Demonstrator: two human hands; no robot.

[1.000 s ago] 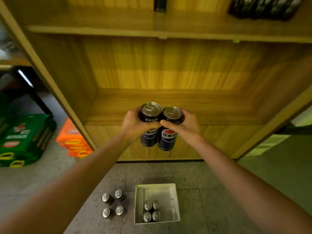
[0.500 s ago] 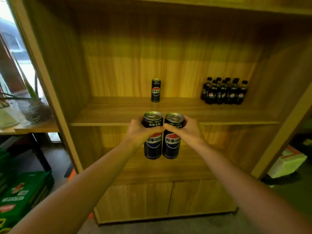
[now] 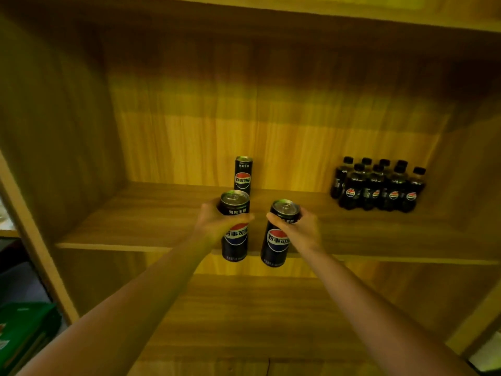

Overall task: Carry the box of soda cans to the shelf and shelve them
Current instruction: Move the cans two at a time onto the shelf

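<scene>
Before the wooden shelf [image 3: 141, 213], the shelving step is in hand: each hand carries one can toward the middle board, and neither can is set down yet. Far left, something green [image 3: 24, 329] sits low beside the cabinet. The left hand [image 3: 214, 225] wraps its fingers round the upper half of a tall, slim black can [image 3: 235, 234], smooth metal with a silvery pull-tab lid. Just behind it, a matching can [image 3: 243, 175] already stands upright near the back panel. The right hand [image 3: 301, 229] clasps a second can [image 3: 278, 240] the same way, tilted slightly, a little apart from the first. Further right, a cluster of small dark bottles [image 3: 379, 185] with round caps sits on the same board. Next, I judge, both cans need lowering onto the grained board beside the standing one, upright, before the fingers release. No box shows here.
</scene>
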